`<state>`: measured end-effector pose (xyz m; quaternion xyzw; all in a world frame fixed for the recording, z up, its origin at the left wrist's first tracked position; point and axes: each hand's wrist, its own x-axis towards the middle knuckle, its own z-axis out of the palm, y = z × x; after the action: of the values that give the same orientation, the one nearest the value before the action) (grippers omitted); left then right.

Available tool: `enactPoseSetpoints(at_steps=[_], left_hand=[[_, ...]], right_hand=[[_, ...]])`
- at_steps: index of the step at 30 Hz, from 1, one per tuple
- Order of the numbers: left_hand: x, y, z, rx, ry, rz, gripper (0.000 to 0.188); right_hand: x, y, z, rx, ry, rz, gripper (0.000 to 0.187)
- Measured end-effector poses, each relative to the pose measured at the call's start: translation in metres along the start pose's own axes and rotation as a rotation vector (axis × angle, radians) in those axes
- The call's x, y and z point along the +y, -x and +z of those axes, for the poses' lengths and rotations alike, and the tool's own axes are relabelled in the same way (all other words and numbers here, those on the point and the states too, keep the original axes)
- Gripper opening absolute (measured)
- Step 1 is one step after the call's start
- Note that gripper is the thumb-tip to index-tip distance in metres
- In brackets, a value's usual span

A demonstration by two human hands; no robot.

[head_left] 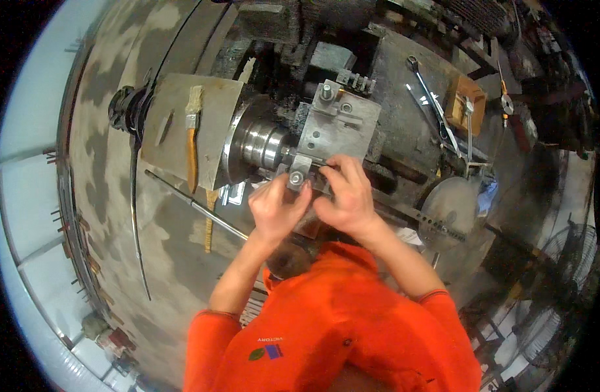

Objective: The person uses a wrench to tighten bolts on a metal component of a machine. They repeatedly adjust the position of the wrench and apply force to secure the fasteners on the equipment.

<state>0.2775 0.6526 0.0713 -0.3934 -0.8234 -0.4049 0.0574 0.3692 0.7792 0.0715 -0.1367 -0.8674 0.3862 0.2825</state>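
A ridged metal workpiece sits in the round chuck of a lathe. Right of it is the square tool post, with a bolt on top. At the tool post's near edge is a small metal clamp block with a bolt head on it. The fingers and thumb of my left hand close around this block's near end. My right hand is closed, its fingertips at a thin bar beside the block. What lies between those fingertips is hidden.
A wooden-handled brush lies on a flat metal plate left of the chuck. Wrenches and a cardboard box are at the right. A long metal rod crosses toward my left forearm. A fan stands far right.
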Motion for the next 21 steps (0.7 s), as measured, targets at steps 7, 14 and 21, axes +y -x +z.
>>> enactPoseSetpoints(at_steps=[7, 14, 21], left_hand=[[-0.0019, -0.0005, 0.0003, -0.001, 0.015, 0.006, 0.026], [-0.0028, -0.0004, -0.0037, -0.039, 0.022, 0.01, 0.024], [-0.0036, -0.0028, -0.0017, -0.011, 0.042, 0.033, 0.025]], right_hand=[[-0.0005, 0.0008, -0.0016, -0.02, 0.001, 0.008, 0.04], [-0.0012, 0.0005, 0.0037, 0.007, 0.018, -0.018, 0.04], [0.0029, -0.0022, 0.0011, -0.036, 0.016, -0.046, 0.04]])
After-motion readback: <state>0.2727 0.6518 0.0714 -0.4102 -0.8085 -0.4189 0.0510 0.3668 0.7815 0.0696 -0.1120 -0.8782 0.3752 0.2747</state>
